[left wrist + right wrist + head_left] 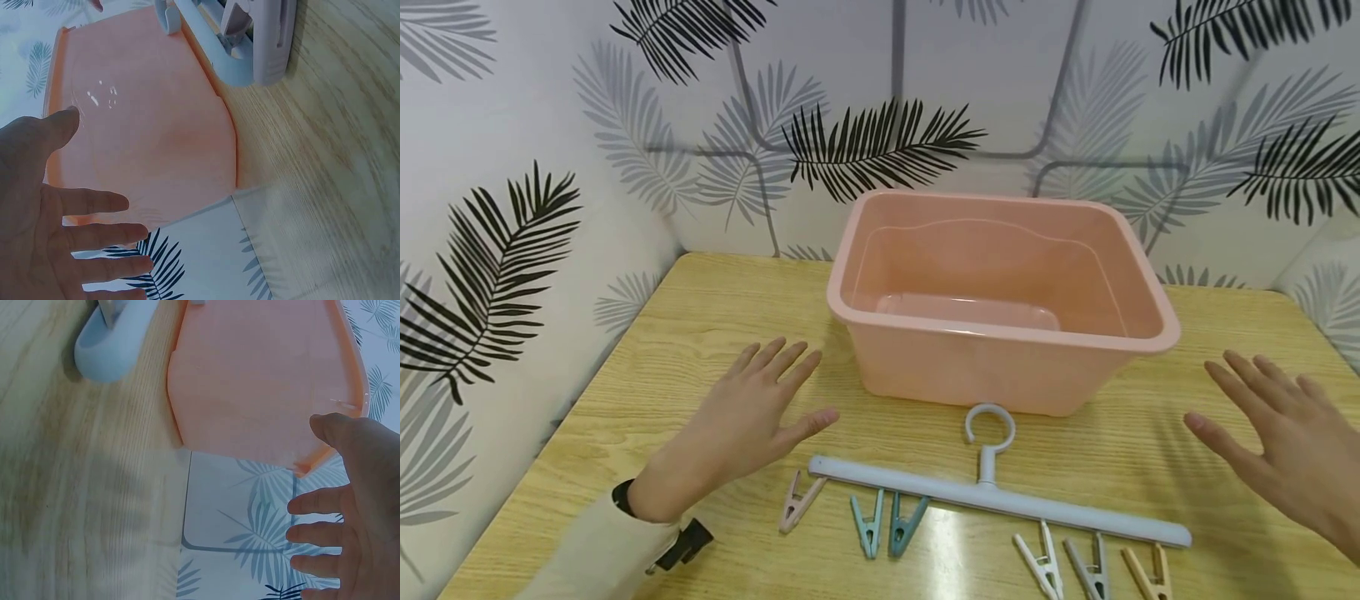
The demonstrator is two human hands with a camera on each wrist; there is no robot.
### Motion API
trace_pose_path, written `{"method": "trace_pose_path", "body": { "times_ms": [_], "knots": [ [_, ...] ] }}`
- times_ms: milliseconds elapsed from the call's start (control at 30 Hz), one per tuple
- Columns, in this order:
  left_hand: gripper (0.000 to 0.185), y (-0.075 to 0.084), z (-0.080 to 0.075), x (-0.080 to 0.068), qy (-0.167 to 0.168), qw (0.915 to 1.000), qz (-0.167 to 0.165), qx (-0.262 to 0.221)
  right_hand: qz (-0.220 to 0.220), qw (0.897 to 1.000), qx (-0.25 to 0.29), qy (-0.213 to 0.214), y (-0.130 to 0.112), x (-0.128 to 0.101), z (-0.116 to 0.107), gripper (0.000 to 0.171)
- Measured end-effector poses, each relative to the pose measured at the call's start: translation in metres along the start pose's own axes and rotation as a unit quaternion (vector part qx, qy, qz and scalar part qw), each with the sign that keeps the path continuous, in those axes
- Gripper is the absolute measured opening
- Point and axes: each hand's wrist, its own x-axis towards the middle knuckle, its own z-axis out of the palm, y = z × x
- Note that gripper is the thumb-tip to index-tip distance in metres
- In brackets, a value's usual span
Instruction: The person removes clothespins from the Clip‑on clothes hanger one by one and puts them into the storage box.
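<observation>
My left hand [752, 408] hovers with fingers spread, left of a pink plastic basin [970, 367], and holds nothing. On the other side, my right hand [1285, 442] is also spread and bare, right of the basin. Between the hands, in front of the basin, lies a pale blue hanger [1000, 497] with its hook toward the basin. Clothespins hang along its bar: a pinkish one [799, 502] at the left end, two teal ones [868, 525] beside it, then white [1042, 562], grey [1090, 568] and yellow [1152, 573] ones toward the right.
The wooden table [722, 308] meets a wall covering [647, 125] with a leaf pattern at the back and left. The basin stands near the table's back edge. A black strap with a buckle [688, 543] sits at my left wrist.
</observation>
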Motion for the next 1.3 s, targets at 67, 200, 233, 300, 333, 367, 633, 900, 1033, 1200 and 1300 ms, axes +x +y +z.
{"method": "trace_pose_path", "body": {
  "times_ms": [67, 200, 233, 300, 333, 367, 633, 900, 1033, 1200, 1300],
  "knots": [
    [0.075, 0.002, 0.000, 0.000, -0.002, 1.0000, 0.004, -0.002, 0.000, 1.000, -0.002, -0.010, -0.003, 0.000, 0.000, 0.072],
    [0.075, 0.006, 0.001, 0.000, 0.000, 0.9999, 0.011, -0.005, -0.004, 1.000, 0.001, -0.019, -0.008, -0.001, 0.001, 0.073],
    [0.075, 0.007, 0.001, 0.000, 0.000, 0.9999, 0.013, -0.006, -0.006, 1.000, 0.002, -0.019, -0.009, -0.001, 0.001, 0.073],
    [0.075, 0.009, 0.001, -0.001, 0.000, 0.9999, 0.015, -0.008, -0.011, 1.000, 0.003, -0.015, -0.010, -0.002, 0.002, 0.073],
    [0.075, 0.010, 0.002, -0.001, 0.001, 0.9998, 0.016, -0.008, -0.014, 1.000, 0.003, -0.013, -0.011, -0.002, 0.002, 0.073],
    [0.075, 0.011, 0.002, -0.002, 0.001, 0.9998, 0.017, -0.009, -0.016, 1.000, 0.004, -0.011, -0.011, -0.002, 0.003, 0.073],
    [0.073, 0.014, 0.005, -0.002, 0.011, 0.9997, 0.022, -0.008, -0.038, 0.999, 0.017, 0.002, -0.016, -0.003, 0.005, 0.072],
    [0.071, 0.015, 0.007, -0.001, 0.011, 0.9997, 0.017, -0.012, -0.051, 0.998, 0.023, -0.008, -0.024, 0.000, 0.009, 0.069],
    [0.071, 0.015, 0.009, -0.002, 0.011, 0.9996, 0.018, -0.016, -0.056, 0.998, 0.023, -0.009, -0.028, 0.000, 0.010, 0.068],
    [0.069, 0.012, 0.008, -0.001, 0.017, 0.9995, 0.020, -0.016, -0.070, 0.997, 0.020, -0.012, -0.033, -0.002, 0.016, 0.067],
    [0.069, 0.008, 0.004, 0.000, 0.033, 0.9993, 0.012, -0.014, -0.081, 0.996, 0.019, -0.008, -0.036, -0.003, 0.021, 0.066]
  ]
}}
